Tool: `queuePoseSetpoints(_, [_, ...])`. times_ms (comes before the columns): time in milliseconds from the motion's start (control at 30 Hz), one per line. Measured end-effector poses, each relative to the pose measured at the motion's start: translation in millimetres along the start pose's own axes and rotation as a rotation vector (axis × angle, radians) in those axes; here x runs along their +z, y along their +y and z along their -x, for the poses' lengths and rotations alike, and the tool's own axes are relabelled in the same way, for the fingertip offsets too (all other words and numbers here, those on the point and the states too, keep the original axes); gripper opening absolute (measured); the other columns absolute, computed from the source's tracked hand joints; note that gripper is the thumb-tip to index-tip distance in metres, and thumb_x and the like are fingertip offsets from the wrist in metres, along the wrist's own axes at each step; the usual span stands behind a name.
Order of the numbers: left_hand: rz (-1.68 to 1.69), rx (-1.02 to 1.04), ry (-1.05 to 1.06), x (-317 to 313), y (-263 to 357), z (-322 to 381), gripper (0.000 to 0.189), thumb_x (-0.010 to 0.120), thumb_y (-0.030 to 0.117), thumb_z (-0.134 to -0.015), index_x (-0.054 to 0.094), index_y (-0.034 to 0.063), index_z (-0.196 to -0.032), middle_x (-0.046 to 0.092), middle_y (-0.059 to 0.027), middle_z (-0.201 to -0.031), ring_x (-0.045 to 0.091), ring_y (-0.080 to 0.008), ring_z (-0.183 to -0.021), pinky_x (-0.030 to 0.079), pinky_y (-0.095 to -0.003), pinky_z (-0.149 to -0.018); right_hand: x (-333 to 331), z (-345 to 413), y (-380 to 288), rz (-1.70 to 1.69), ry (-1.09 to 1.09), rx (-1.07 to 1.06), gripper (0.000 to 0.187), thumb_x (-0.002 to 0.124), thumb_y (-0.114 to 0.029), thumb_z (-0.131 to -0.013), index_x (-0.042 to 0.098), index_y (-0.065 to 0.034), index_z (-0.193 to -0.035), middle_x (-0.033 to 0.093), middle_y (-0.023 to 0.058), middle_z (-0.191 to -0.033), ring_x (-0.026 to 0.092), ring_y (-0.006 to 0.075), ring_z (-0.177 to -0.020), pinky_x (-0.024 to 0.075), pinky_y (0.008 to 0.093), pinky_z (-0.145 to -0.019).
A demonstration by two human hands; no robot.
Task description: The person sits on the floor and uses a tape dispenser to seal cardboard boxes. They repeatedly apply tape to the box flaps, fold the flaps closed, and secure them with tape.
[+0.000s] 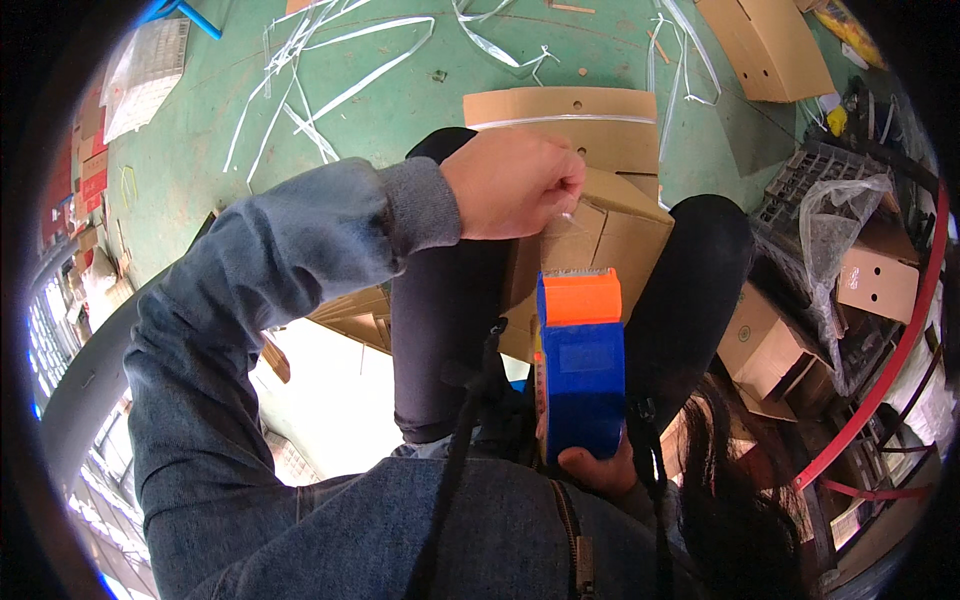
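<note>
My right hand (604, 466) is wrapped around the lower end of a blue and orange tape dispenser (585, 382), held upright close to my jacket. From its toothed edge a strip of clear tape (562, 244) runs up to my left hand (517, 181). The fingers of that hand are pinched at the strip's end. Behind the tape, a cardboard box (637, 225) sits between my knees, its folded panels meeting at a seam. A flat cardboard flap (562, 109) with round holes stands beyond it; my left hand covers part of the cardboard.
White strapping bands (360, 86) lie loose across the green floor (202, 97). Cartons (772, 52) stand at the upper right. A dark plastic crate (814, 180), crumpled plastic film (832, 225) and an open box (765, 345) crowd my right, near a red curved bar (892, 367).
</note>
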State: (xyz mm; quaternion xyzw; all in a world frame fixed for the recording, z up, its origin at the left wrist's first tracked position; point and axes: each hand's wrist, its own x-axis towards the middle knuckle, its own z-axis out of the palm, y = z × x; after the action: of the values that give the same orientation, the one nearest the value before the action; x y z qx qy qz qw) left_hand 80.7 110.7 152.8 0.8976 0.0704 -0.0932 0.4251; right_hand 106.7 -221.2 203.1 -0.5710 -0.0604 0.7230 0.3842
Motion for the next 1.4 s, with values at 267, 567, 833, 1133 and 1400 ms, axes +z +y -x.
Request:
queuePoseSetpoints(267, [-0.079, 0.072, 0.065, 10.7, 4.8, 16.2, 0.009, 0.059, 0.008, -0.083, 0.052, 0.0055, -0.088, 0.055, -0.0111, -0.082, 0.056, -0.0316, -0.075, 0.047, -0.0385, -0.066, 0.8, -0.4, 6.1, 0.059, -0.026, 0.084, 0.084, 0.079, -0.048, -0.07, 0.037, -0.0076, -0.131, 0.061, 0.009, -0.105, 0.061, 0.022, -0.098, 0.0495, 0.0398, -0.087])
queuePoseSetpoints(567, [-0.169, 0.242, 0.196, 13.3, 13.1, 24.2, 0.013, 0.059, 0.008, -0.082, 0.048, 0.0067, -0.089, 0.052, -0.0108, -0.083, 0.052, -0.0315, -0.077, 0.044, -0.0379, -0.07, -3.4, -0.8, 0.5, 0.024, -0.099, 0.088, 0.067, 0.077, -0.044, -0.073, 0.047, -0.0082, -0.122, 0.06, 0.0078, -0.108, 0.06, 0.02, -0.099, 0.0479, 0.038, -0.089])
queuePoseSetpoints(833, [-0.115, 0.214, 0.289, -1.3, 22.4, 17.4, 0.021, 0.059, 0.002, -0.081, 0.043, 0.0062, -0.094, 0.05, -0.0132, -0.082, 0.052, -0.033, -0.075, 0.043, -0.0378, -0.065, 6.2, -2.7, -6.0, -0.107, -0.095, 0.023, 0.071, 0.079, -0.042, -0.071, 0.043, -0.0102, -0.124, 0.059, 0.0063, -0.106, 0.057, 0.019, -0.102, 0.0417, 0.0404, -0.095])
queuePoseSetpoints(1133, [-0.002, 0.196, -0.01, -27.9, 35.8, -16.0, 0.011, 0.05, 0.008, -0.09, 0.041, 0.0061, -0.095, 0.047, -0.0142, -0.081, 0.053, -0.0327, -0.066, 0.043, -0.0397, -0.059, 5.2, -3.8, -12.1, 0.109, -0.047, -0.092, 0.066, 0.075, -0.048, -0.071, 0.049, -0.0105, -0.119, 0.06, 0.0081, -0.103, 0.059, 0.0209, -0.096, 0.0459, 0.0404, -0.089])
queuePoseSetpoints(1400, [-0.165, 0.273, 0.091, -50.3, 40.6, -66.0, 0.012, 0.051, 0.012, -0.09, 0.047, 0.0012, -0.092, 0.055, -0.0172, -0.078, 0.059, -0.0356, -0.074, 0.048, -0.0404, -0.064, 3.0, -24.6, -35.6, 0.122, 0.178, -0.215, 0.059, 0.062, -0.065, -0.076, 0.058, -0.0098, -0.099, 0.062, 0.0098, -0.085, 0.064, 0.0204, -0.077, 0.0538, 0.0362, -0.072])
